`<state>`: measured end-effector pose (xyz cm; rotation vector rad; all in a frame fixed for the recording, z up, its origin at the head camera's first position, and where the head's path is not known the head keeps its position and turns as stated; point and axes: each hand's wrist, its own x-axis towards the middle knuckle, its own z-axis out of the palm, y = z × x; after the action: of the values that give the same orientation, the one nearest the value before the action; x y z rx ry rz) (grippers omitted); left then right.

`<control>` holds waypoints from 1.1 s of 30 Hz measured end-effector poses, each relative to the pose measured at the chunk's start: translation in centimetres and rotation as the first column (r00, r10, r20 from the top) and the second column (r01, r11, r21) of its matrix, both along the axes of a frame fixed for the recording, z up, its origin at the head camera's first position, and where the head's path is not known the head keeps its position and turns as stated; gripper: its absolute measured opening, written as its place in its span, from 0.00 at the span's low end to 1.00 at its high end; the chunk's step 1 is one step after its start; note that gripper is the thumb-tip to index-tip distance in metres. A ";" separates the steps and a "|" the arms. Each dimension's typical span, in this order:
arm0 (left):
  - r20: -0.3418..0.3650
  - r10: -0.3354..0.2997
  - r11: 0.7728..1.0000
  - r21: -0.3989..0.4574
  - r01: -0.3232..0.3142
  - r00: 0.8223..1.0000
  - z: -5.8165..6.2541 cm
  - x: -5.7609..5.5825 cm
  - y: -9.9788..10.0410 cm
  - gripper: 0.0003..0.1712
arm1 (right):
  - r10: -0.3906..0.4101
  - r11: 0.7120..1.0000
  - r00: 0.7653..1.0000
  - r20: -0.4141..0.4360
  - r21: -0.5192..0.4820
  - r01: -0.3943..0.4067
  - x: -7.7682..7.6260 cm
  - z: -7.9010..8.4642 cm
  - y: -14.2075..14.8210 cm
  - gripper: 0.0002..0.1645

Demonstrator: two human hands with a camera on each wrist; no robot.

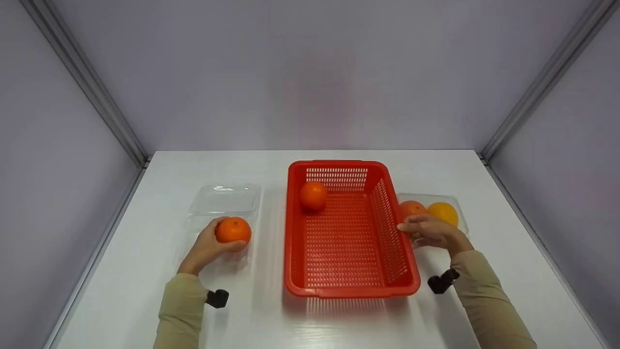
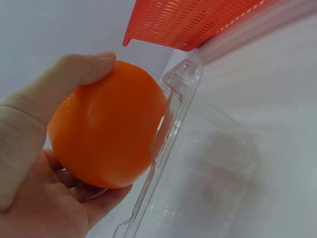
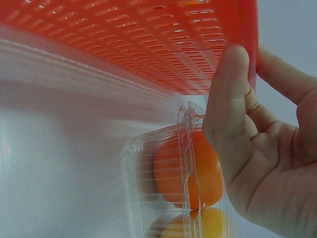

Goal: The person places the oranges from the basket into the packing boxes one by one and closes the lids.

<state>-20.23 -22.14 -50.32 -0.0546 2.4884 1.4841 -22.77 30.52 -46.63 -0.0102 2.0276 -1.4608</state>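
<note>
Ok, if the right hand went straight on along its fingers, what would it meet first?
The rectangular red plastic basket. The right hand seems to pinch it on its right side, so contact looks immediate.

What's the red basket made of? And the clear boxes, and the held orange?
The red basket seems to be shiny plastic: smooth rim, moulded slots. The left box and right box look like thin, glossy plastic: see-through, with ridges. The orange in the left hand has faintly bumpy, softly shiny skin; peel or plastic, I can't tell.
</note>
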 end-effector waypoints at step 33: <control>0.011 0.018 0.999 -0.029 -0.018 1.000 -1.4 -0.2 -0.2 0.51 | 0.006 1.000 1.000 -0.004 -0.009 -0.006 0.1 0.0 0.0 0.08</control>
<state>-20.41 -22.39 -51.71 -0.0906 2.5070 1.4505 -22.67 30.55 -46.66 -0.0228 2.0224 -1.4666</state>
